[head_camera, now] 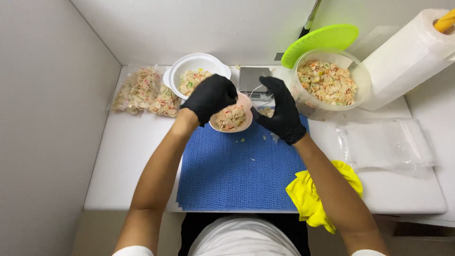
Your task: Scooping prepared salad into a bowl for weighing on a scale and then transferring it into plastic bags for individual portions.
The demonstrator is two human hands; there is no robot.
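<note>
My left hand (208, 97), in a black glove, grips a small pink bowl (233, 118) filled with pale, colour-flecked chips and holds it tilted above the blue mat (237, 175). My right hand (282, 111), also in a black glove, holds the mouth of a thin clear bag (265, 111) next to the bowl's rim. The bag is mostly hidden behind the hand. A small grey scale (252, 79) sits just behind both hands.
A white bowl (182, 71) of chips stands at the back left, with filled clear bags (144, 92) beside it. A large clear tub (332, 83) of chips, its green lid (322, 40), a paper towel roll (412, 52), empty bags (386, 144) and a yellow cloth (315, 196) lie right.
</note>
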